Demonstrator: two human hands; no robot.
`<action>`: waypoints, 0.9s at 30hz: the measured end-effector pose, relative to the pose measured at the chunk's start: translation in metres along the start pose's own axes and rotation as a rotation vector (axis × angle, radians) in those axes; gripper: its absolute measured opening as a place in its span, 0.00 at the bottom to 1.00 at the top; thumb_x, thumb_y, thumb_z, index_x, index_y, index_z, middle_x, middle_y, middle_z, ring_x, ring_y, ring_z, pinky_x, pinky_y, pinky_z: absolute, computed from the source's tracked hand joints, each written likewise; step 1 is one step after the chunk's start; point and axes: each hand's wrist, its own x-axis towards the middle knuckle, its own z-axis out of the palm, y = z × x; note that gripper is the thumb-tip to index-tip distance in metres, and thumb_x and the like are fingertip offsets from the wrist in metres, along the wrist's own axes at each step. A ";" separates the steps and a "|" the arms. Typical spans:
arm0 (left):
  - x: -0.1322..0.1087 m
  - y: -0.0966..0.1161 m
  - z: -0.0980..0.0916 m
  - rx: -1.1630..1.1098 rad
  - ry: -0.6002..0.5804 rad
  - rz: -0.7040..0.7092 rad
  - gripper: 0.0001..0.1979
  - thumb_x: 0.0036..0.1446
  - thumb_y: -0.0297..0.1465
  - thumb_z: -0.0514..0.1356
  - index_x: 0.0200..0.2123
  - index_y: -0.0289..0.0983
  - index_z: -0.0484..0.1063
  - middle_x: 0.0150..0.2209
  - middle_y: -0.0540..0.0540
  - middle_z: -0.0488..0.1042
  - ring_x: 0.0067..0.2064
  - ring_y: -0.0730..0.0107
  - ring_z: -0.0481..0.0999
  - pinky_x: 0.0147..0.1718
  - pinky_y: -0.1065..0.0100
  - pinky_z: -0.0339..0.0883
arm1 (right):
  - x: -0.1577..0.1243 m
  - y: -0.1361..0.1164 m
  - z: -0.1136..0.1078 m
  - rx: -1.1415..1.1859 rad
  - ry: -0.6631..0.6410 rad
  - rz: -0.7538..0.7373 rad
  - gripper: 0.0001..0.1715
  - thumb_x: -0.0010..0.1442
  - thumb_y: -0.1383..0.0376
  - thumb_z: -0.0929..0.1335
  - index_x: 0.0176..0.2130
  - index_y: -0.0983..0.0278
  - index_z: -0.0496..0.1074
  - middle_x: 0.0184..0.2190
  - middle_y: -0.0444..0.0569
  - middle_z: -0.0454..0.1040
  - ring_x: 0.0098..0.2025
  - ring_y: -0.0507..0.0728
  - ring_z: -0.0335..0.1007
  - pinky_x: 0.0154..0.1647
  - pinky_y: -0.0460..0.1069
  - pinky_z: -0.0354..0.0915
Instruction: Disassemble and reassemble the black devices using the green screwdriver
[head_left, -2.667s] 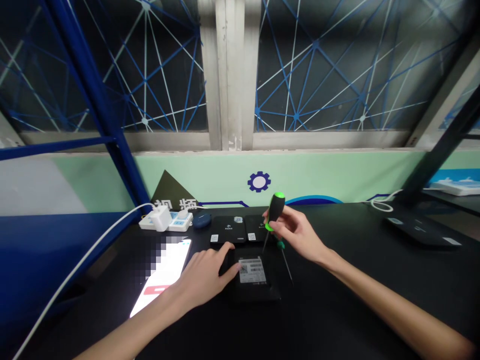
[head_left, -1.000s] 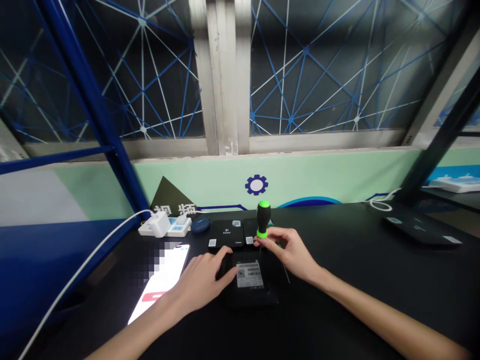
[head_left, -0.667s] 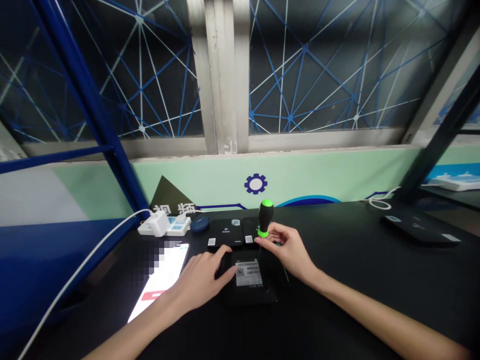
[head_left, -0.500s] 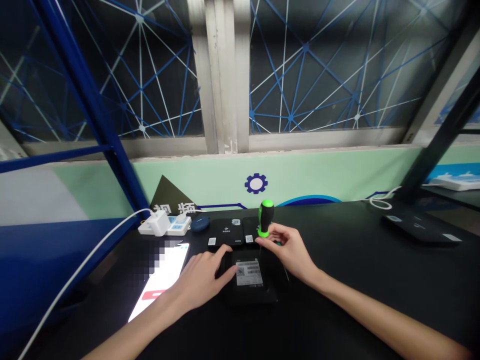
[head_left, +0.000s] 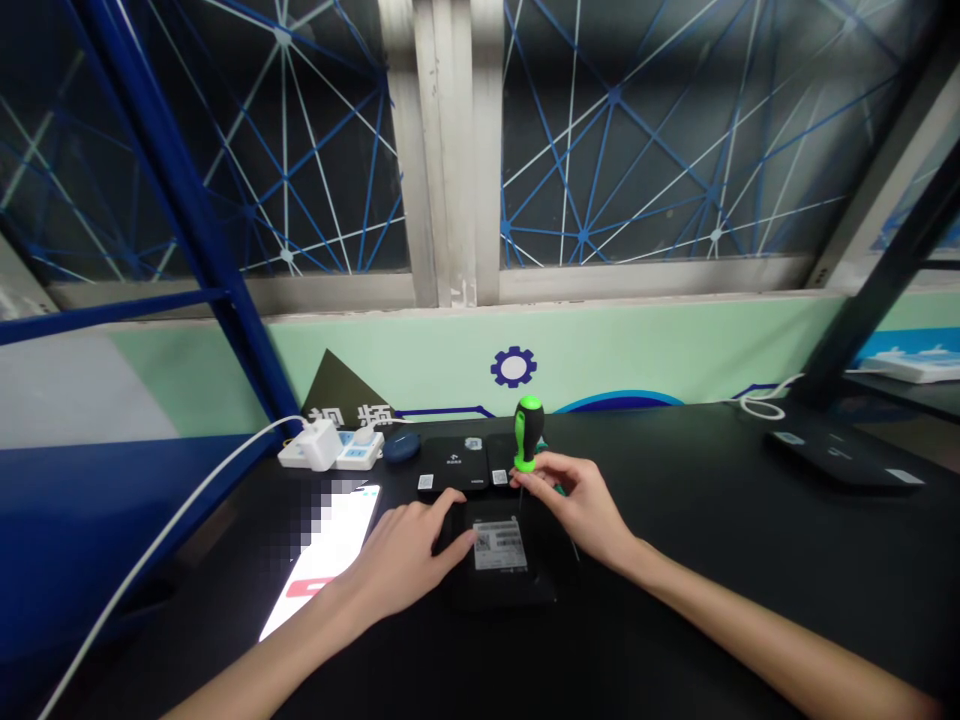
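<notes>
A flat black device (head_left: 501, 555) lies on the black table with a printed white label (head_left: 499, 545) facing up. My left hand (head_left: 401, 552) rests on its left edge and holds it there, thumb beside the label. My right hand (head_left: 574, 507) grips a screwdriver with a black and green handle (head_left: 529, 435) upright, just past the device's far edge. The screwdriver's tip is hidden behind my fingers. A thin green-handled screwdriver (head_left: 559, 490) lies beside my right hand, its shaft running past the device's right side.
Two black devices (head_left: 454, 465) lie side by side at the far edge of the table. To the left are a lit phone (head_left: 326, 555), a power strip (head_left: 337, 450) with a white charger and cable, and a round blue case (head_left: 401, 446). Another black device (head_left: 836, 460) lies at right.
The black-and-green screwdriver has gone from tilted to upright and sits lower, with my right hand nearer the device. My left hand stays in place.
</notes>
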 end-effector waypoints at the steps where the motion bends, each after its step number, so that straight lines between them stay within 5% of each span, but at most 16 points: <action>1: 0.000 0.000 0.000 -0.001 0.000 0.000 0.24 0.66 0.51 0.47 0.57 0.45 0.65 0.29 0.49 0.71 0.34 0.57 0.75 0.31 0.66 0.61 | 0.000 0.001 0.000 -0.005 -0.003 -0.005 0.13 0.62 0.58 0.69 0.33 0.65 0.78 0.27 0.47 0.75 0.27 0.52 0.64 0.28 0.47 0.60; 10: -0.001 -0.001 0.000 0.008 0.005 0.001 0.22 0.66 0.50 0.47 0.56 0.46 0.65 0.30 0.49 0.72 0.34 0.57 0.75 0.30 0.66 0.60 | -0.002 0.005 0.005 0.052 -0.015 0.012 0.13 0.62 0.57 0.70 0.35 0.65 0.75 0.23 0.42 0.66 0.24 0.50 0.59 0.25 0.46 0.58; 18: -0.002 0.001 0.004 0.021 0.011 -0.022 0.23 0.67 0.51 0.46 0.57 0.47 0.63 0.33 0.47 0.74 0.37 0.54 0.76 0.34 0.62 0.62 | 0.000 0.005 0.005 0.132 0.033 0.012 0.13 0.56 0.58 0.74 0.31 0.64 0.74 0.27 0.44 0.70 0.27 0.51 0.64 0.28 0.46 0.63; 27: -0.003 0.000 0.004 0.016 -0.021 -0.013 0.25 0.68 0.50 0.44 0.61 0.45 0.61 0.39 0.43 0.77 0.40 0.50 0.76 0.40 0.55 0.65 | 0.000 0.003 0.001 -0.107 0.089 -0.133 0.13 0.59 0.59 0.73 0.28 0.63 0.71 0.23 0.44 0.70 0.26 0.53 0.65 0.30 0.47 0.64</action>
